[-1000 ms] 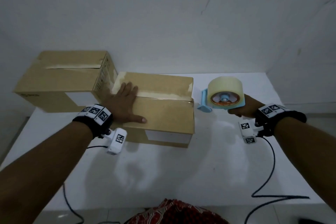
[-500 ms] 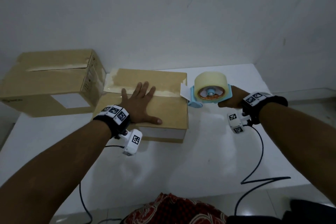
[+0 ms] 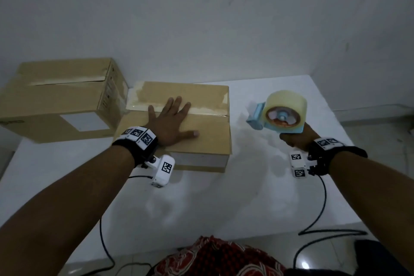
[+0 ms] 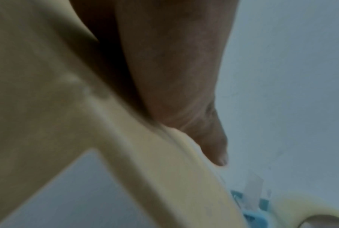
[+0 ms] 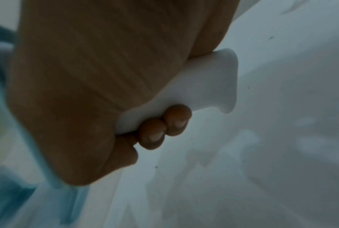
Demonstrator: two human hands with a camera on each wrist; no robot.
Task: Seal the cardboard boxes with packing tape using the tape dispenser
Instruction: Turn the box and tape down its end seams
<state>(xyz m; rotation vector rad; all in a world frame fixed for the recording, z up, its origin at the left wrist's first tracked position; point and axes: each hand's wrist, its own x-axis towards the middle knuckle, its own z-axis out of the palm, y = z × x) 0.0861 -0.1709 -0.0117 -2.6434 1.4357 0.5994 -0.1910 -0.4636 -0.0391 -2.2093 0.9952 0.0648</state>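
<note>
My left hand (image 3: 170, 123) lies flat, fingers spread, on the near box (image 3: 201, 139), spanning its taped top seam. My right hand (image 3: 295, 141) has its grip wrapped round the white handle (image 5: 201, 86) of the tape dispenser (image 3: 277, 112), which half a second ago was at the box's right edge and is now lifted clear, well right of the box above the surface (image 3: 224, 204). I judge this strip finished. Both boxes are closed, contents unseen; the far box (image 3: 56, 98), left of the near box, shows worn tape.

Left grip (image 3: 170, 121) flat, fingers spread, palm down. Right grip (image 3: 295, 140) fisted, fingers (image 5: 153, 134) curled tight.
</note>
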